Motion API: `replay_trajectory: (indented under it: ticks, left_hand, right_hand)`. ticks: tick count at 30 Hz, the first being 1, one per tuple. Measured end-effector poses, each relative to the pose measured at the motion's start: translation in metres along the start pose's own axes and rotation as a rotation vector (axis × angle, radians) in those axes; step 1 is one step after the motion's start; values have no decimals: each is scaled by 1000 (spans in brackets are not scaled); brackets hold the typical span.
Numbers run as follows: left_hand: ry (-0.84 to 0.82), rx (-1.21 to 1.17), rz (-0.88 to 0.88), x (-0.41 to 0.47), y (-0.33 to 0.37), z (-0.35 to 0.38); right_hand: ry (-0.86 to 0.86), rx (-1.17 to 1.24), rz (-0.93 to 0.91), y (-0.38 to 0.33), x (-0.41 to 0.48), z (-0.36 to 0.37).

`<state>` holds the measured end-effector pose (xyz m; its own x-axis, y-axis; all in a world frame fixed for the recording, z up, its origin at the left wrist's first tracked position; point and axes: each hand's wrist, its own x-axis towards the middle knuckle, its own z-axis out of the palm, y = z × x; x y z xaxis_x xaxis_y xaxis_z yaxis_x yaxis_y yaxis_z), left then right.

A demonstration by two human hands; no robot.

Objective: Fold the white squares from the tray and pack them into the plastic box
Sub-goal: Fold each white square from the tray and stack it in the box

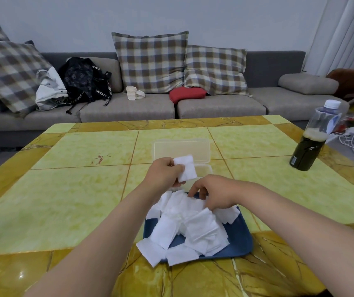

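Observation:
A blue tray [239, 241] near the table's front edge holds a loose heap of several white squares [184, 228], some hanging over its front left corner. Just beyond it stands the clear plastic box [203, 169] with its lid [181, 150] folded back flat behind it. My left hand [164, 173] is raised above the tray's far end and pinches one white square [185, 168] in front of the box. My right hand [213, 192] hovers over the far side of the heap, fingers curled down, tips touching the squares; whether it grips one is unclear.
A bottle [312, 139] of dark liquid stands at the table's right edge. The yellow tiled table [64, 189] has a small red stain [99, 160] left of centre. Behind it runs a grey sofa [214, 106] with plaid cushions and bags.

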<state>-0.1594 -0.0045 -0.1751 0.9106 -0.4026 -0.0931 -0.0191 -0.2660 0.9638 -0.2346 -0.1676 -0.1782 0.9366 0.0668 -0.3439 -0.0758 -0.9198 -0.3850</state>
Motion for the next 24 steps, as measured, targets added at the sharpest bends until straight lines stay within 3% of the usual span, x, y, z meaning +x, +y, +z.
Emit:
replay_trajectory:
  ticks: [6,11,18,24]
  left_hand:
    - [23,19,12,-1,-1,-3]
    - [32,20,25,0,-3,-5]
    - [-253,-43,-69,-12,7,3]
    - [-360,-88,-85,-18,10,6]
  right_hand:
    - [105,86,62,8,-2,-12]
    - [237,415,-17,6,-16,-33]
    - [277,442,-76,-8,-31,-45]
    - [258,346,-15,-6,-30,-47]
